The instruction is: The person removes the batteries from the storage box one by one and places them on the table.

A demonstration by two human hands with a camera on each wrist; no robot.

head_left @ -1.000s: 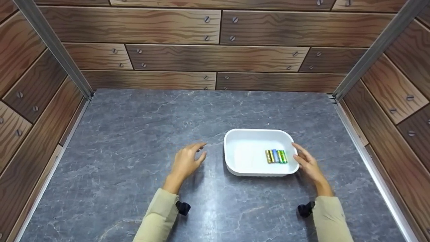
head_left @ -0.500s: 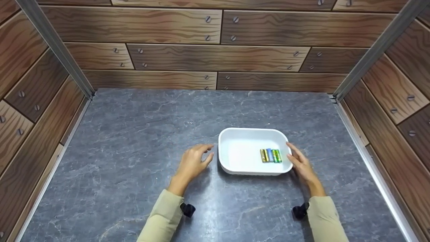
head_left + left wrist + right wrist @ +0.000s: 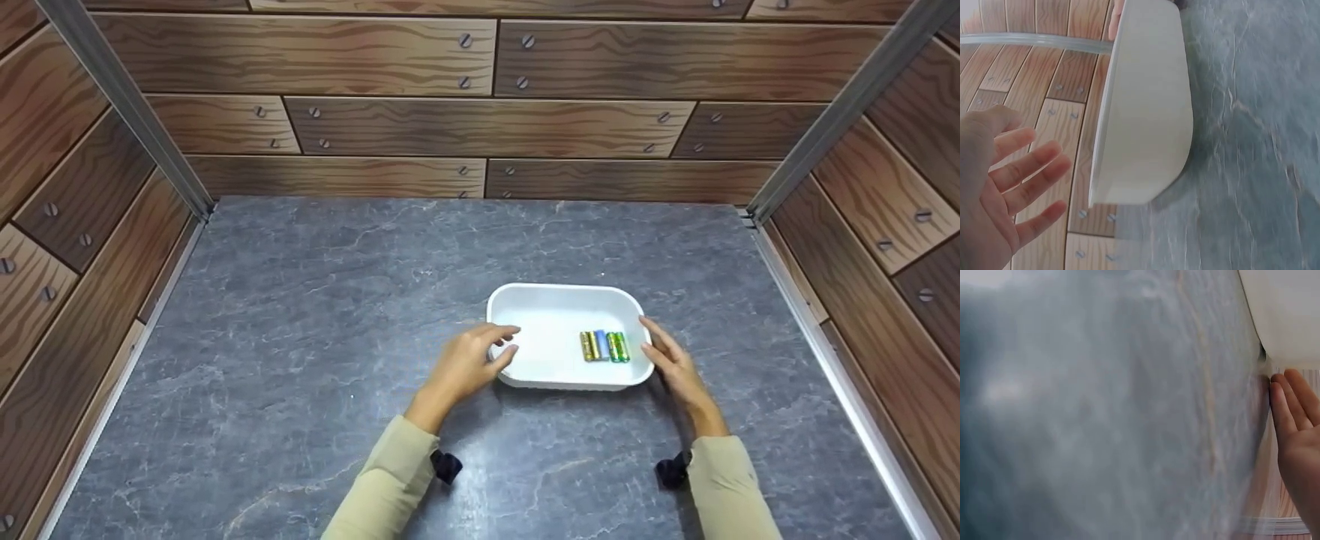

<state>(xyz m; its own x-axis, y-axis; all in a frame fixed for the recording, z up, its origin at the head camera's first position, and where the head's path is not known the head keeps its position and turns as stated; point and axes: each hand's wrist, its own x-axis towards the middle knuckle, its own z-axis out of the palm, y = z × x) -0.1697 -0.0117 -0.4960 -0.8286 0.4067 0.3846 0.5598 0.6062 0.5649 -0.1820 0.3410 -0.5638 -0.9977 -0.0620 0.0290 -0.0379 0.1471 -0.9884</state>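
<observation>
A white plastic basin [image 3: 536, 375] sits right of centre on the table. Inside it, towards the right, several small batteries [image 3: 605, 346] lie side by side in a row, coloured gold, blue and green. My left hand [image 3: 471, 361] reaches over the basin's left end, fingers and thumb spread and holding nothing; the left wrist view has this hand [image 3: 1016, 185] beside the basin's outer wall [image 3: 1145, 107]. At the opposite end, my right hand [image 3: 676, 371] touches the rim with its fingertips. Seen from the right wrist, its fingers [image 3: 1296, 402] extend straight to the basin's wall.
The grey marbled tabletop [image 3: 315, 300] spreads around the basin. Wood-print panels [image 3: 390, 127] stand at the back and both sides, with metal posts [image 3: 135, 120] at the corners. Each forearm carries a black wrist device [image 3: 447, 466].
The basin, batteries inside, slid left together with my right hand, then stopped. My left hand moved right, from beside the basin to over its left rim.
</observation>
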